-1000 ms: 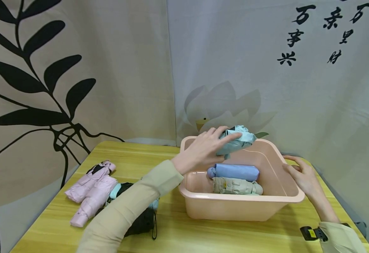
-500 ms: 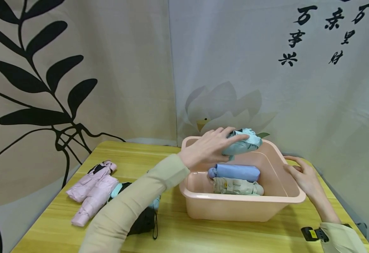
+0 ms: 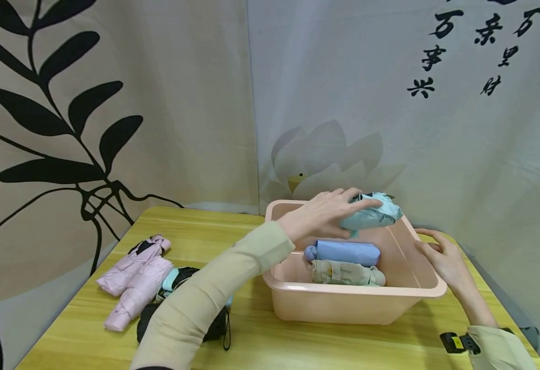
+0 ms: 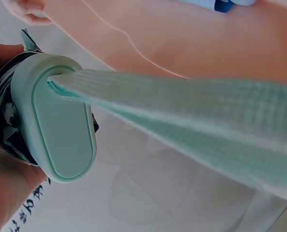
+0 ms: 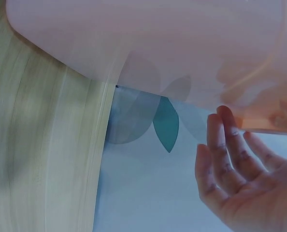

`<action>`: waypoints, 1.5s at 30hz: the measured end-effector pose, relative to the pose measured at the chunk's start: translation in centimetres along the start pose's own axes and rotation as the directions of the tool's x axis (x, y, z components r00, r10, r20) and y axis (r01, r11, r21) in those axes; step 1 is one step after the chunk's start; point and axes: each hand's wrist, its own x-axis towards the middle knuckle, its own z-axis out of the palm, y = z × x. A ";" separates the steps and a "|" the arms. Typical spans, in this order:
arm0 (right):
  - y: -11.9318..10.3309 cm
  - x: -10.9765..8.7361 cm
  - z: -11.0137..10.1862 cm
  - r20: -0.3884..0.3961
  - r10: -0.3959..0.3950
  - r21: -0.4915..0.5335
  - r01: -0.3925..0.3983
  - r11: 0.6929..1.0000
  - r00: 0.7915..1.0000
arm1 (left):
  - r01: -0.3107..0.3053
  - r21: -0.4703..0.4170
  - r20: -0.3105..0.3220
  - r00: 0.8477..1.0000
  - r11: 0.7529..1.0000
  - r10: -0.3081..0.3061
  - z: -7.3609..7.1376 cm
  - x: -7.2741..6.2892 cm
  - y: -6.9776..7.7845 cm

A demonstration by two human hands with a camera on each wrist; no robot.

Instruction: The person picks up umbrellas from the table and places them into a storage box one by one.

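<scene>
My left hand point(image 3: 322, 213) holds a light blue folded umbrella point(image 3: 371, 213) over the pink plastic basin point(image 3: 343, 303), fingers and thumb around its sides. In the left wrist view, the pale mint handle end point(image 4: 66, 133) faces the camera, and a mint wrist strap point(image 4: 182, 113) stretches across to the right. Inside the basin lie a blue folded umbrella point(image 3: 343, 252) and a grey-green folded umbrella point(image 3: 343, 272), side by side. At the basin's right rim my right hand point(image 3: 447, 259) touches the edge; its fingers point(image 5: 225, 159) look loosely extended along the outside.
Two pale pink folded umbrellas point(image 3: 135, 288) lie on the left of the wooden table point(image 3: 260, 344). Beside them are black folded items point(image 3: 214, 329) with light blue parts and a cord loop, partly covered by my left sleeve. A printed curtain point(image 3: 196, 103) hangs behind.
My left hand has carried the light blue umbrella to the right and slightly lower, over the basin. My right hand has stayed at the rim.
</scene>
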 end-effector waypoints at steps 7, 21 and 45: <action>0.0 0.0 -0.1 0.004 -0.003 0.010 0.003 1.000 1.000 | -0.019 -0.017 0.037 0.999 1.000 0.020 1.1 1.3 0.3; 0.3 0.1 -0.1 0.001 -0.004 0.015 0.004 1.000 1.000 | -0.055 -0.022 0.172 0.983 0.998 0.058 3.8 3.5 0.3; 0.2 0.2 -0.2 -0.022 -0.022 0.019 0.022 1.000 1.000 | -0.193 0.114 0.225 0.961 0.975 0.164 9.0 4.6 -0.2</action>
